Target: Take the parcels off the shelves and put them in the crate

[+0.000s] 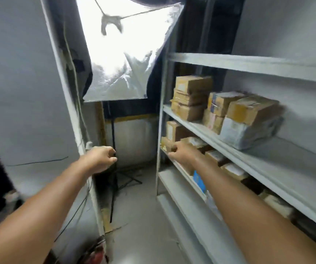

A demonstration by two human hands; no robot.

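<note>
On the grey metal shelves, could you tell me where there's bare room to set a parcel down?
The grey metal middle shelf is bare right of the grey plastic-wrapped parcel; the top shelf shows nothing. Left of that parcel, brown cardboard boxes crowd the board, and more fill the lower shelf by the right hand.

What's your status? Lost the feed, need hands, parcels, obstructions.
Both hands empty: left hand loosely curled mid-air, right hand at the lower shelf edge. Parcels on shelves. Crate not in view. Light stand ahead.
</note>
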